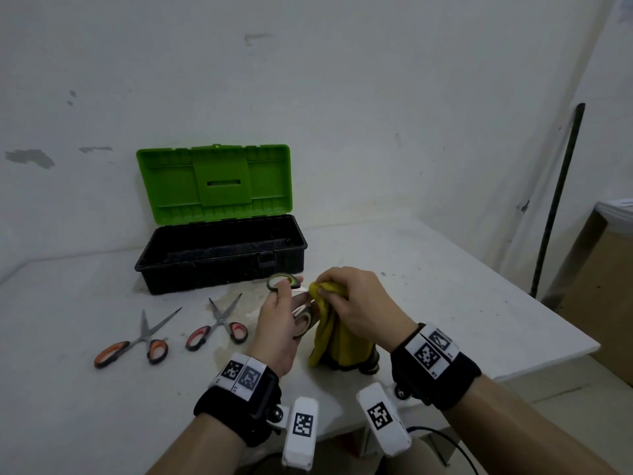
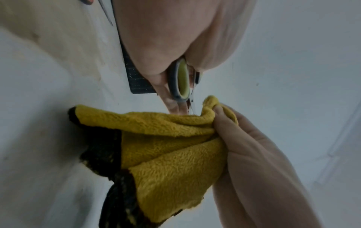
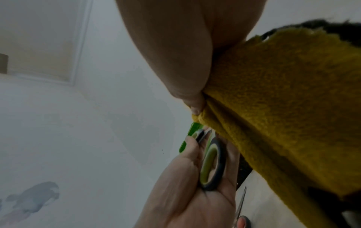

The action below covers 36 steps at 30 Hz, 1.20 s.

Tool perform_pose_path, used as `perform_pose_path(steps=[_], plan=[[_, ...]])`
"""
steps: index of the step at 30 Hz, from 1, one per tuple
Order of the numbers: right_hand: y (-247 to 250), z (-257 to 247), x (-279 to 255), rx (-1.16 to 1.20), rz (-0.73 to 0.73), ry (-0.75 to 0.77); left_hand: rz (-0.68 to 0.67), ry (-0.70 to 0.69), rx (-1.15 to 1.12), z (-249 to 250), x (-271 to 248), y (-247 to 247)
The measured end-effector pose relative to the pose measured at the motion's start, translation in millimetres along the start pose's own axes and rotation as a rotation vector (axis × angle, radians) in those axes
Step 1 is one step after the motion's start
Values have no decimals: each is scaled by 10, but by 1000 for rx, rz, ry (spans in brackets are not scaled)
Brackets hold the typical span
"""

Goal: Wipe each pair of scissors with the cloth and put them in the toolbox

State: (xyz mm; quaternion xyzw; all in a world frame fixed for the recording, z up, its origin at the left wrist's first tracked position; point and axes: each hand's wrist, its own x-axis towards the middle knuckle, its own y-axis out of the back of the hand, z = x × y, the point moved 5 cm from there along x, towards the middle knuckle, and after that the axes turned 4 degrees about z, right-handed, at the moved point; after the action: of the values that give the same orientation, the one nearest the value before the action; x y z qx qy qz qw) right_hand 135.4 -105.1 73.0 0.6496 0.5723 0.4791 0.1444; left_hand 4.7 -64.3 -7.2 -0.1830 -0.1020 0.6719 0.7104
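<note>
White table (image 1: 428, 286) by a white wall holds an open toolbox (image 1: 219, 258) near its back edge. The left hand (image 1: 277, 323) grips green-handled scissors (image 1: 301, 323) by the loops, blades pointing right into the yellow cloth (image 1: 334, 337). The right hand (image 1: 359, 303) pinches that cloth around the blades. Two more scissors, orange-handled scissors (image 1: 133, 344) and red-handled scissors (image 1: 219, 325), lie left, tips toward the toolbox.

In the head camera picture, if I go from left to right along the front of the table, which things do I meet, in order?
Orange-handled scissors → red-handled scissors → left hand holding green-handled scissors → yellow cloth gripped by the right hand.
</note>
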Motion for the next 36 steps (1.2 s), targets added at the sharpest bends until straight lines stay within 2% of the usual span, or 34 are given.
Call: perform_pose_path(steps=[2, 6, 10, 15, 19, 24, 27, 29, 33, 36], plan=[[7, 40, 21, -18, 37, -17, 11, -13, -7, 28, -4, 5], [-176, 16, -26, -25, 5, 2, 27, -58, 64, 60, -36, -3], [-219, -22, -70, -28, -95, 50, 56, -105, 111, 87, -41, 51], [-122, -29, 22, -72, -5, 27, 22, -129, 152, 94, -87, -7], [-304, -101, -92, -37, -124, 87, 58, -142, 173, 98, -81, 9], [-266, -99, -46, -88, -89, 51, 51, -152, 222, 82, -73, 9], [-340, -178, -105, -58, -151, 99, 49, -170, 255, 86, -81, 7], [-355, -195, -116, -33, -179, 125, 60, -162, 243, 75, -85, 22], [-272, -66, -60, -55, -86, 78, 66, -114, 165, 82, -77, 54], [-322, -80, -138, -26, -129, 141, 93, -78, 75, 92, -37, 107]])
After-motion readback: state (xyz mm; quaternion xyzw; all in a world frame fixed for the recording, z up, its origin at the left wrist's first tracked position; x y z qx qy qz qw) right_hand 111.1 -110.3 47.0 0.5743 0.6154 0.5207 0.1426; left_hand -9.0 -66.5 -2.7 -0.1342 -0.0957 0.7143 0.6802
